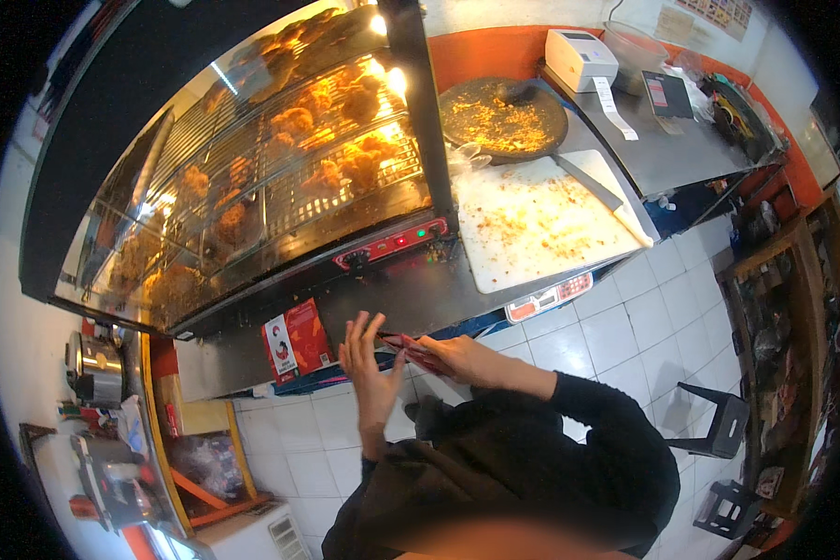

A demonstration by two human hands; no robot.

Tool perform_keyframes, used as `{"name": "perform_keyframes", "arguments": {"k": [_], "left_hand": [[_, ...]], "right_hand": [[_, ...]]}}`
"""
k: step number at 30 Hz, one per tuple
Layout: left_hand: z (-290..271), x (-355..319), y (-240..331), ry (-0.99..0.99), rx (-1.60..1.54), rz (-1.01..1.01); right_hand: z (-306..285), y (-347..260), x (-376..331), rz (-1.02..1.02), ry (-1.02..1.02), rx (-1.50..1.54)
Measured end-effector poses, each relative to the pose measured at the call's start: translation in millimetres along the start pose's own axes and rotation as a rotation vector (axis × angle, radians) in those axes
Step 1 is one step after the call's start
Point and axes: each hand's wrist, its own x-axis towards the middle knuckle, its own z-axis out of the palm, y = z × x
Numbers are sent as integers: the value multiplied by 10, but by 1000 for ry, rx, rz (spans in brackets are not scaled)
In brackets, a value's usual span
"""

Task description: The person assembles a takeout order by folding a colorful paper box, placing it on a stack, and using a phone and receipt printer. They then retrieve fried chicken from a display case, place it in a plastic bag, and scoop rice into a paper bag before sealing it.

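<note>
Pinching a red packet [422, 351] between thumb and fingers, the right hand [462, 359] held it in front of the body, in the gap leading to the left hand [369, 369]. The left fingers were spread and pointed up and away, the thumb close beside the packet's free end; whether it touched could not be told. Seen narrow, almost edge-on, the packet had its long axis running across the body, from the right fingers toward the left palm, the left end tipped a little farther toward the counter [387, 294]. The step in hand looked like readying the packet between both hands, and the next move probably called for the left fingers to close on that free end while the right kept its pinch. Just left of the left fingers, a red bag [308, 343] with a white panel lay flat on the counter. Beyond the fingertips rose a lit warmer [418, 112] with fried chicken [364, 163] on its racks. Beyond the right fingers, off to their right, lay a white board [487, 266] scattered with crumbs, a knife [609, 199] slanting along its right side. Farther from those fingers sat a round pan [556, 117] of crumbs and, farther right, a printer [579, 58] trailing a paper strip [614, 110].
</note>
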Motion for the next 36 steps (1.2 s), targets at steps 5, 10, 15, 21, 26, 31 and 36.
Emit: {"name": "perform_keyframes", "arguments": {"k": [5, 10, 15, 21, 26, 31, 36], "left_hand": [[518, 56, 393, 68, -399, -88], [292, 516, 227, 64, -336, -108], [161, 520, 292, 14, -305, 117], [198, 434, -161, -23, -612, -109], [200, 272, -606, 151, 23, 8], [166, 326, -1164, 85, -159, -93], [-88, 135, -1420, 198, 281, 100]], "right_hand": [[105, -25, -171, 54, 390, 508], [-151, -221, -324, 282, 505, 757], [-253, -406, -111, 251, 600, 375], [-4, -573, 148, 210, 682, 485], [204, -749, 251, 235, 558, 438], [114, -817, 286, 342, 482, 373], [216, -808, 245, 193, 300, 144]]}}
